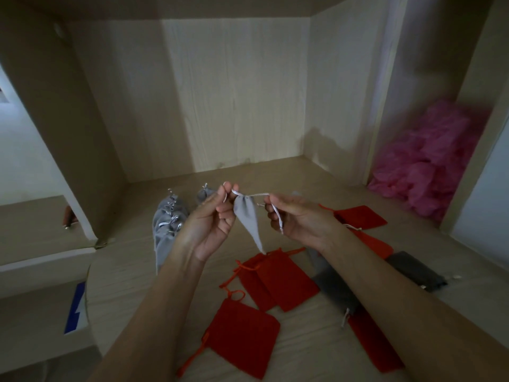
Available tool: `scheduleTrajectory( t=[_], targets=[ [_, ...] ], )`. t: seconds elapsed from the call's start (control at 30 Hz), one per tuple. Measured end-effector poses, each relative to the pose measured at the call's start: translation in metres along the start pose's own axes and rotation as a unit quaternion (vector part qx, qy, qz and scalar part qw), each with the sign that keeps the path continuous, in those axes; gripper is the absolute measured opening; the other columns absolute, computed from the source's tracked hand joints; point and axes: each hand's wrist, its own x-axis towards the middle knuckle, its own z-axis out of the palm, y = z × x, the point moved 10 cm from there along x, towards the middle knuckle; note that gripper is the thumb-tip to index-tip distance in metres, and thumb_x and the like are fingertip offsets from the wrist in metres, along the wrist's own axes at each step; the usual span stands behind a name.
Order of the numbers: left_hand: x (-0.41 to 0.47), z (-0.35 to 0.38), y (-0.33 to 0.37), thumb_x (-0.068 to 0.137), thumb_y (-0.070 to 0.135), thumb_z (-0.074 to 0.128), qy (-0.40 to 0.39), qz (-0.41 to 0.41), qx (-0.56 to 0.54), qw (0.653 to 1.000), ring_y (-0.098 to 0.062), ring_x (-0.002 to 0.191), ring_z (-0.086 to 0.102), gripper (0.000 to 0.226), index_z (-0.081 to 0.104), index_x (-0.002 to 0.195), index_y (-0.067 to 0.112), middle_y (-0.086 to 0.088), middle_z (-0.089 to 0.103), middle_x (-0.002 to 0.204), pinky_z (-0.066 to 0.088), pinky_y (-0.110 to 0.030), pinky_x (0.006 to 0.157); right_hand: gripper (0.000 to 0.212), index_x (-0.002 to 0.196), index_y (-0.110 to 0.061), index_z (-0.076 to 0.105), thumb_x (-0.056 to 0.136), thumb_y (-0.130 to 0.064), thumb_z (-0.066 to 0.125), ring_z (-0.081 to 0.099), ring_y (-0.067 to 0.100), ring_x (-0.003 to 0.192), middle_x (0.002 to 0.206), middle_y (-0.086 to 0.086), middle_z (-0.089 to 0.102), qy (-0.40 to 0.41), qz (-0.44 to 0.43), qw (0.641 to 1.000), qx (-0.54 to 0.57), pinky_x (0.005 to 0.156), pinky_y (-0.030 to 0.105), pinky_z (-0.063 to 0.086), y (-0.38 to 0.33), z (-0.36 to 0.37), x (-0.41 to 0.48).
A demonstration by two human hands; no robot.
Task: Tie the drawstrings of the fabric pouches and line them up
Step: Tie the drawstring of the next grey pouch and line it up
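Note:
A light grey pouch (249, 219) hangs in the air between my hands, its mouth gathered. My left hand (213, 221) pinches one white drawstring end at the pouch's top left. My right hand (297, 219) pinches the other white drawstring (276, 213), pulled out to the right with its tail hanging down. On the shelf floor to the left lies a row of several grey pouches (166, 224) with silvery ties. Red pouches (278, 277) lie flat below my hands, another red pouch (243, 336) nearer me, and more red ones (359, 216) at the right.
Dark grey pouches (416, 268) lie under and beside my right forearm. A heap of pink fabric (429, 161) fills the compartment at the right. Wooden walls enclose the shelf at back and sides. A box with a blue mark (77, 310) sits at the lower left.

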Motion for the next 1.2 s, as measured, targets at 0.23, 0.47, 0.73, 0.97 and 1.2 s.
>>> scheduleTrajectory(
  t=[0.23,0.47,0.73,0.97,1.2],
  targets=[
    [-0.004,0.007,-0.001,0.062,0.026,0.073,0.023,0.014,0.153,0.988,0.002,0.040,0.044,0.013,0.075,0.069,0.015,0.008,0.057,0.053,0.042,-0.009,0.045,0.013,0.070,-0.012,0.067,0.078,-0.020,0.059,0.056,0.006,0.053,0.063,-0.002,0.062,-0.009,0.015,1.000,0.026,0.052,0.016,0.046,0.000,0.015,0.000],
    [-0.007,-0.006,0.004,0.081,0.017,0.059,0.071,0.027,0.380,0.922,-0.007,0.048,0.037,0.018,0.073,0.082,0.006,-0.003,0.047,0.051,0.037,-0.016,0.050,0.013,0.085,-0.007,0.070,0.089,-0.010,0.058,0.064,0.007,0.075,0.082,0.002,0.070,0.018,-0.033,0.994,-0.098,0.071,0.016,0.050,-0.007,0.008,0.000],
    [-0.007,-0.008,-0.013,0.085,-0.005,0.055,0.051,-0.048,0.401,0.913,-0.003,0.060,0.063,0.015,0.067,0.092,-0.001,-0.001,0.071,0.069,0.052,-0.013,0.061,0.010,0.090,-0.008,0.074,0.081,-0.010,0.071,0.067,0.007,0.073,0.076,0.000,0.073,0.139,-0.103,0.949,-0.262,0.074,0.017,0.054,-0.017,-0.006,-0.006],
    [-0.007,-0.003,-0.006,0.083,-0.004,0.057,0.050,-0.014,0.385,0.922,-0.003,0.058,0.061,0.020,0.073,0.079,0.005,0.000,0.068,0.063,0.050,-0.012,0.059,0.020,0.095,-0.011,0.074,0.086,-0.003,0.059,0.054,0.002,0.078,0.084,-0.001,0.057,0.089,-0.262,0.791,-0.545,0.071,0.009,0.039,-0.048,0.036,-0.017],
    [-0.007,0.005,-0.002,0.084,-0.003,0.057,0.073,0.051,0.380,0.921,-0.002,0.053,0.057,0.031,0.075,0.064,0.012,0.002,0.064,0.056,0.048,-0.012,0.056,0.023,0.093,-0.013,0.076,0.083,0.000,0.059,0.057,0.010,0.074,0.082,0.004,0.062,0.104,-0.285,0.753,-0.584,0.066,0.010,0.038,-0.065,0.043,-0.024]
  ],
)
